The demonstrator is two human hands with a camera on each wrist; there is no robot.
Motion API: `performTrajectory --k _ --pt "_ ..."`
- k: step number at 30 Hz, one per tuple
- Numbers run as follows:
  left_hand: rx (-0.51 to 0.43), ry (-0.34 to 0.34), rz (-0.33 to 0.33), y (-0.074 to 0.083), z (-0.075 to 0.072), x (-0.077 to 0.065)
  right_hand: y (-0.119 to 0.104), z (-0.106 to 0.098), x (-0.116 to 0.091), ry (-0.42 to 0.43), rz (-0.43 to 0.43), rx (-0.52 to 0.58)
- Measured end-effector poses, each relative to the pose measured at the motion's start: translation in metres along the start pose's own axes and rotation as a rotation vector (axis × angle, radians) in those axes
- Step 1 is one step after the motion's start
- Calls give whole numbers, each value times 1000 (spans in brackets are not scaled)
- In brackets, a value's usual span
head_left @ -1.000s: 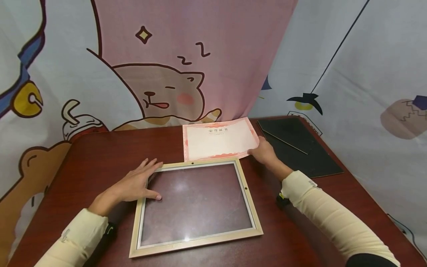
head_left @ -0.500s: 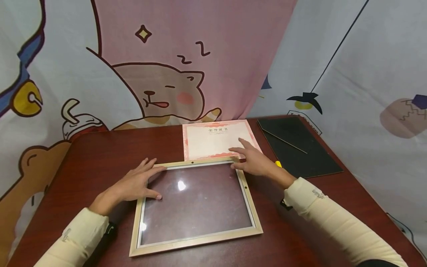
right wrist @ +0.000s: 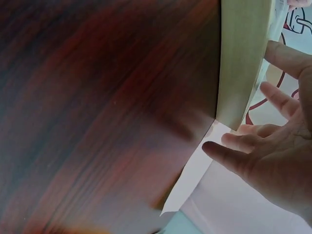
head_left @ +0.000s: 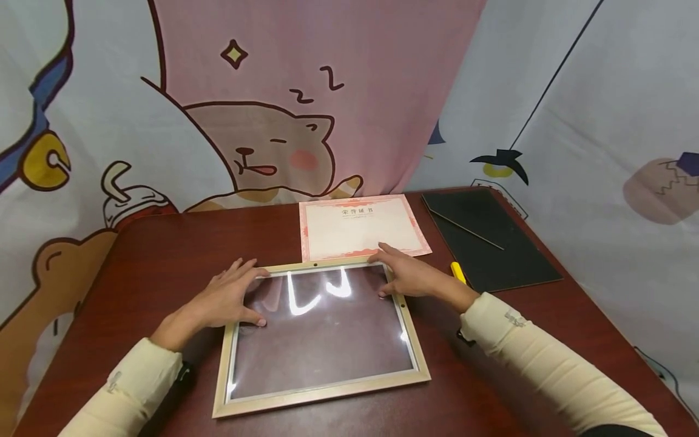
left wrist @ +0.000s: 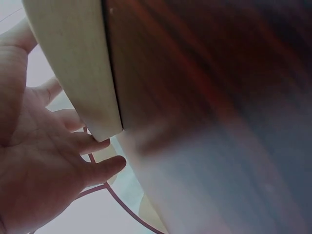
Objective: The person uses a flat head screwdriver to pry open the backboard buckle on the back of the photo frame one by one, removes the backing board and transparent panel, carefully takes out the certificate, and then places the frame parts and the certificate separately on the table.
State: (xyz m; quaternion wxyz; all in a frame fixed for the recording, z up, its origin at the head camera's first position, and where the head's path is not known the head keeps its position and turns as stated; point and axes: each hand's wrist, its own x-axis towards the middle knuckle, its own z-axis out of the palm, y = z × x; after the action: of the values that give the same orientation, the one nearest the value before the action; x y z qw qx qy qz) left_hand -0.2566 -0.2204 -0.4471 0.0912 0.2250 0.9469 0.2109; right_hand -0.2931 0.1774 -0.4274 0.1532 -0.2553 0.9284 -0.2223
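Observation:
A pale wooden picture frame (head_left: 322, 394) lies on the dark red table, and a shiny clear sheet (head_left: 322, 334) fills its inside. My left hand (head_left: 224, 297) rests over the frame's far left corner, fingers spread and thumb over the sheet. At the far right corner, my right hand (head_left: 406, 273) lies with loosely spread fingers along the frame's edge and its thumb over the sheet. In both wrist views the fingers extend around the frame's corner. Just behind the frame lies a pink-bordered certificate (head_left: 355, 233).
To the back right lies a black backing board (head_left: 491, 243) with a thin stick (head_left: 466, 229) across it. A small yellow object (head_left: 457, 271) shows beside the board, partly hidden by the right forearm. A patterned curtain (head_left: 273, 73) hangs behind the table (head_left: 164, 261).
My right hand has let go of the certificate's right corner and come back to the frame's far right corner. The certificate now lies flat. Reflections on the clear sheet have shifted; the left hand stays.

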Motion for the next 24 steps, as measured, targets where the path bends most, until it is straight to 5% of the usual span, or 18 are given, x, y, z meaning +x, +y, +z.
performTrajectory --k 24 --pt "-35 155 76 4 2 3 -2 4 3 -18 7 8"
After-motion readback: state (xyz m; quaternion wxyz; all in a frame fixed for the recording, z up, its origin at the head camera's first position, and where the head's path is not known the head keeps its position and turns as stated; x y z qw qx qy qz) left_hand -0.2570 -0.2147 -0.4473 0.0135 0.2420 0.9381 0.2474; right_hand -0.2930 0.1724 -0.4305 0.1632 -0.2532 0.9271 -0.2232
